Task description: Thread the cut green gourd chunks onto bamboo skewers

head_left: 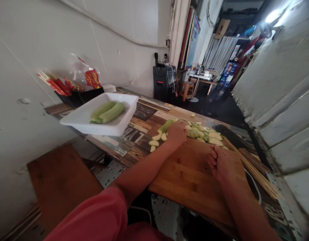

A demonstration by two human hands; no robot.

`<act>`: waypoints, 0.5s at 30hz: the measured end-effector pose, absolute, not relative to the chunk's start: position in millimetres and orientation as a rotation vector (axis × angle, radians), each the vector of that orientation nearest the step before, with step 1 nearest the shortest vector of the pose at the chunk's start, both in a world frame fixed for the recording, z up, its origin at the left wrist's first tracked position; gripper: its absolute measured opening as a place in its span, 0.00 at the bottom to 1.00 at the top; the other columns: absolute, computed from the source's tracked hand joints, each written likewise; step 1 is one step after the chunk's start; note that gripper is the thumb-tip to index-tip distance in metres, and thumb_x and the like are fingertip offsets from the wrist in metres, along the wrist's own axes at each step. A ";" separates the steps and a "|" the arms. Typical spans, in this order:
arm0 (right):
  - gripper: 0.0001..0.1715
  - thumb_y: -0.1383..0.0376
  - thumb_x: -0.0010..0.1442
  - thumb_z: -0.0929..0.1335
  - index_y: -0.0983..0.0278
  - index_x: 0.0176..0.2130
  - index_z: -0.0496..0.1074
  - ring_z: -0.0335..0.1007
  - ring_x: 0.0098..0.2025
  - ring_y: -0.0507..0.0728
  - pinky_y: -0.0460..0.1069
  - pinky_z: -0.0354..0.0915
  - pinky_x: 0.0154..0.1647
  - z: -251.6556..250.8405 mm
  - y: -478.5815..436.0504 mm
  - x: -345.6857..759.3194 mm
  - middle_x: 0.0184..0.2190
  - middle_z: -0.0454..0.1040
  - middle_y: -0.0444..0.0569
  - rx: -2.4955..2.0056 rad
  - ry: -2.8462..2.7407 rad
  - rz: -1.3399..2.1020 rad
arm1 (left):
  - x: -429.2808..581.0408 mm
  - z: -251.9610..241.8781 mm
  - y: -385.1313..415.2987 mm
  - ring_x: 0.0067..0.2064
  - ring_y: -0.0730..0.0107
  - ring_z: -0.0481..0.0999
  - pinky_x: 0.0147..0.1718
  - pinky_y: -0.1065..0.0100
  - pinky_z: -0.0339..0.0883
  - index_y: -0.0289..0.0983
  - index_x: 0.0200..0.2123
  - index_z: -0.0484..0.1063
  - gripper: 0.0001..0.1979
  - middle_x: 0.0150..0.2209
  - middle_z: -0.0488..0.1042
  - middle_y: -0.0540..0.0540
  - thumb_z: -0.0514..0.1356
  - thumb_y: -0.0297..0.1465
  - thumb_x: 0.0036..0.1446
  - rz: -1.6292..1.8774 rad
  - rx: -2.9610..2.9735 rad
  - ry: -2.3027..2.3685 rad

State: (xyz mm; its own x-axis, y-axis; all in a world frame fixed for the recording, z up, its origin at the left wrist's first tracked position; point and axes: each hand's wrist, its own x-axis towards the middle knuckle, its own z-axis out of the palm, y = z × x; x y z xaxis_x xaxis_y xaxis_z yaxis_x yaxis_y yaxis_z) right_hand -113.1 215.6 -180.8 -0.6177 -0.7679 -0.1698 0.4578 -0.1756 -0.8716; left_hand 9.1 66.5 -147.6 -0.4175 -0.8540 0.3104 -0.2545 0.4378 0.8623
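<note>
Green squash slices [206, 134] at the cutting board's [189, 177] far edge look light, slick; pinch their rinds. Left hand [177, 133] clasps the squash end [166, 126]; right hand [219, 164] curls closed.

The camera sits on the person's head. It looks forward and down, close over the left hand [177, 134], right hand [221, 164] and tabletop [141, 115].

Zucchini slices [207, 134] on cutting board [189, 174] — tray [76, 122] left, skewers [254, 170] right.
</note>
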 end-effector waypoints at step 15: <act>0.24 0.49 0.51 0.78 0.61 0.34 0.70 0.48 0.13 0.45 0.41 0.45 0.11 -189.9 215.5 -109.2 0.17 0.57 0.32 -0.560 1.282 -1.777 | 22.3 -151.8 53.9 0.64 0.35 0.65 0.66 0.46 0.55 0.38 0.26 0.79 0.07 0.56 0.75 0.36 0.74 0.26 0.44 -0.553 0.903 -2.651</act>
